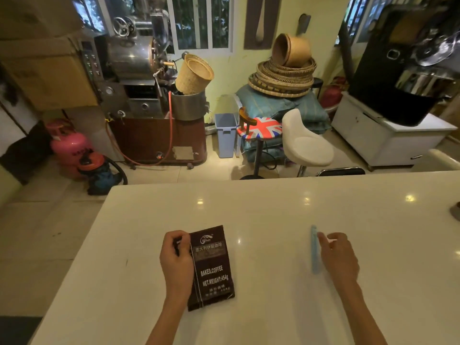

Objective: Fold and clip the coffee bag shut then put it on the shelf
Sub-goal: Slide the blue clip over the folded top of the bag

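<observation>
A dark brown coffee bag [212, 267] with white lettering lies flat on the white counter [273, 210]. My left hand [176, 260] grips its left edge near the top, fingers curled over the bag. A long light blue clip [314, 249] lies on the counter to the right of the bag. My right hand [338, 255] rests just right of the clip, its fingertips touching the clip's upper part, without a closed grip on it. No shelf is in view.
The counter's far edge runs across the middle of the view. Beyond it stand a white stool [306, 143], a flag-patterned stool [260, 129], a blue bin [225, 134], a coffee roaster [139, 78] and a pink gas cylinder [71, 148]. A dark object [456, 210] sits at the counter's right edge.
</observation>
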